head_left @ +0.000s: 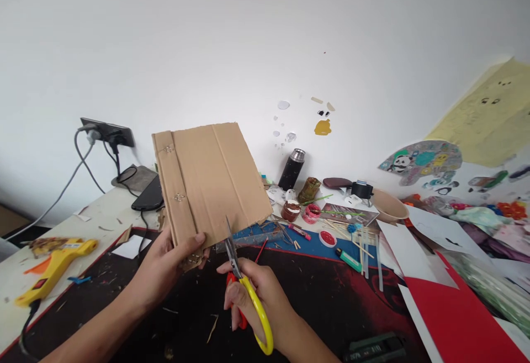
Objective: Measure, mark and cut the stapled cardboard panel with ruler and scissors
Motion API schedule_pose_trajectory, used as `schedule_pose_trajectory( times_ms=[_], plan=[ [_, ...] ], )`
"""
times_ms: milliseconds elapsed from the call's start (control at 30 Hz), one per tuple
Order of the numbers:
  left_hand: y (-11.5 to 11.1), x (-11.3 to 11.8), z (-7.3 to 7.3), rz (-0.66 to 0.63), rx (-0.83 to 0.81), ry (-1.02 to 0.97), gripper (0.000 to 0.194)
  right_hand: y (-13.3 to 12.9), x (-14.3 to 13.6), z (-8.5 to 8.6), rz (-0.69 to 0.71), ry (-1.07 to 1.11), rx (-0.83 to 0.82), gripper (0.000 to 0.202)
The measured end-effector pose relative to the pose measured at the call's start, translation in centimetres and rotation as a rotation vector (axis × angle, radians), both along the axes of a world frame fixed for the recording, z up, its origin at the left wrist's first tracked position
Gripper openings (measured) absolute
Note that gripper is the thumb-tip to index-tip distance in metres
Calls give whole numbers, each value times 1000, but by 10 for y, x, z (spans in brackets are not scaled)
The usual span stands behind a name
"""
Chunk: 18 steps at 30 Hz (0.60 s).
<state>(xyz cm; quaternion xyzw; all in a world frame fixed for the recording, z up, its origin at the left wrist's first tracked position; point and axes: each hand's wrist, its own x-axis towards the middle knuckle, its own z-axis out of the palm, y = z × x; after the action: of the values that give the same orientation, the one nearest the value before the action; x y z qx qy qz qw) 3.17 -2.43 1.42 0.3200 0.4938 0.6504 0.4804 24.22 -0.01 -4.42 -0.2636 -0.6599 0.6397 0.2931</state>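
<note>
My left hand (176, 252) grips a piece of brown corrugated cardboard (207, 175) by its lower left corner, thumb on the front face. The cardboard is held up, tilted, with a folded strip along its left side that bears small metal staples. In my right hand (259, 285) is a pair of scissors (257, 310) with one yellow and one red handle. The blades point up at the cardboard's lower edge, one of them in front of its face. Whether they have cut into it I cannot tell. My left fingers are mostly hidden behind the cardboard.
A yellow hot glue gun (53, 274) lies at the left, near a black phone (148, 194). Behind stand a black thermos (292, 168) and paint jars (311, 214). A green lighter (348, 259), thin sticks and red paper (451, 319) lie at the right.
</note>
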Motion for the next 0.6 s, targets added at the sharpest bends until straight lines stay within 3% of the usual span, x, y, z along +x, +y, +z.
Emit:
schedule_pose_trajectory(
  times_ms=[333,500,600],
  plan=[
    [-4,-4,-12,8,-20,-17,51,-1,2,-3,-55,-37,41,82],
    [-8,4,-9,89,-24,-24,48,-3,5,-1,-61,-48,54,79],
    [-8,5,-9,74,-55,-8,50,-6,8,-1,-66,-52,38,80]
  ],
)
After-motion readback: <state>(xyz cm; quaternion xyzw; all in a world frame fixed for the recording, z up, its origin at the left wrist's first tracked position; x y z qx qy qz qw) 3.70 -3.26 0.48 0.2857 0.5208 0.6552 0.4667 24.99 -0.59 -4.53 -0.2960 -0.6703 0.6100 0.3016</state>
